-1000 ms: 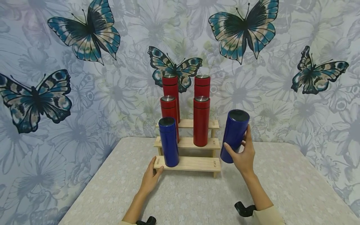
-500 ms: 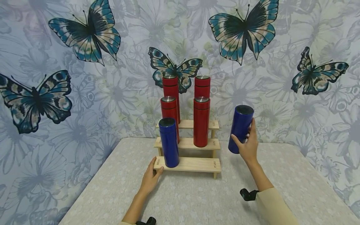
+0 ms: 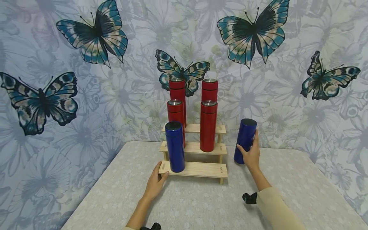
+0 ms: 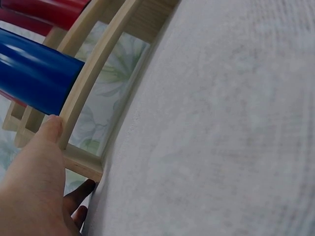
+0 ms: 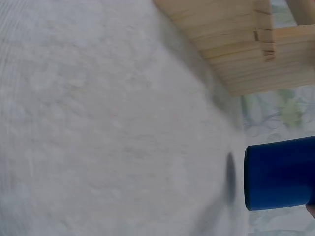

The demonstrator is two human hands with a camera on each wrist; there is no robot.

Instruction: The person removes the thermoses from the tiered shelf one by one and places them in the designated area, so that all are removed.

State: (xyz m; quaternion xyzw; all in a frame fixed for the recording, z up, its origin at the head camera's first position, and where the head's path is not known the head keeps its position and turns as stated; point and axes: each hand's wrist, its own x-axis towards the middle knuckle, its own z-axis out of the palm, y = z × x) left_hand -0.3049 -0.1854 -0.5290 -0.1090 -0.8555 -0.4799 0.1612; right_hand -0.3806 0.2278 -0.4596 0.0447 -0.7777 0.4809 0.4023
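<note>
My right hand grips a blue thermos bottle with a dark lid, to the right of the stepped wooden stand. The bottle leans slightly. In the right wrist view, the base of this blue bottle hangs just over the tabletop, its shadow beside it. My left hand holds the left end of the stand's lowest step. Seen from the left wrist, the thumb presses the step's edge while other fingers reach around the leg. Another blue thermos stands upright on the left of that step.
Several red thermos bottles with steel lids stand in pairs, such as the red bottle on the middle step and another red bottle on the top one. A light patterned cloth covers the table. A butterfly-print wall hanging closes off the back.
My right hand first carried the blue bottle up and away to the right of the stand, then lowered it towards the table. The left hand has stayed on the stand. The head view shifted slightly.
</note>
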